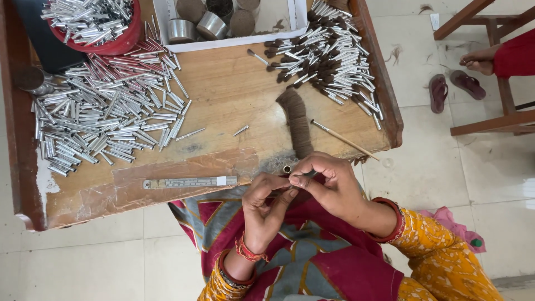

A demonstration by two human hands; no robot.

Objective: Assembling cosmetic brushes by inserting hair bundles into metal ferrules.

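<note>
Where the wooden worktable (234, 89) begins at far left, a red bowl (120, 39) heaped with short silver metal tubes sits at the top, and below it a wide loose pile of empty metal tubes (106, 120) spreads over the board. Metal ruler (189, 182): taped flat near the front edge. White tray (234, 40): top centre, holding round tins. Bundle of dark brown hair (296, 122): lying lengthwise at centre. Left hand (266, 203): thumb and forefinger pinched together at the table's front edge, tips meeting those of the right hand (326, 181), which pinches a single metal tube (288, 169) with its open end up. Thin wooden stick (344, 140): just right of the hair. Pile of tubes filled with dark hair tufts (329, 56): upper right. Pair of sandals (452, 88): on the tiled floor, far right.
</note>
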